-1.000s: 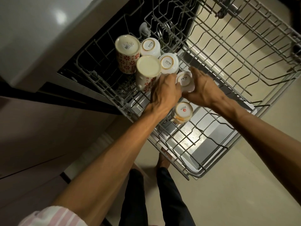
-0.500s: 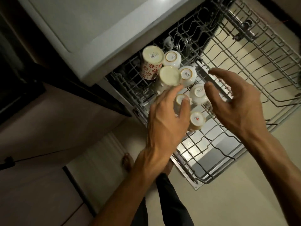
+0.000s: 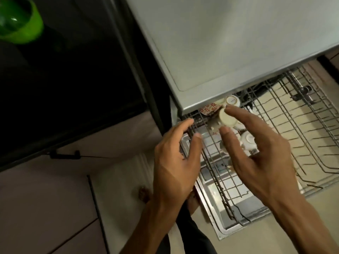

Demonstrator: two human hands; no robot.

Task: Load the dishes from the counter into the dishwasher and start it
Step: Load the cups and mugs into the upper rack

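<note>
The left hand (image 3: 176, 160) hovered with fingers spread and empty at the rack's (image 3: 286, 143) nine-o'clock edge; the right hand (image 3: 256, 162) hovered spread wide too, the cream cup (image 3: 226, 119) upturned between its fingertips at twelve o'clock

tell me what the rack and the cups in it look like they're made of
Rack: thin metal wire, grey, probably coated; it looks matte rather than shiny.
Cups: likely glazed ceramic; smooth white bodies with a soft sheen, unglazed-looking ring and printed mark on the upturned base. One cup carries a red flower pattern.
</note>
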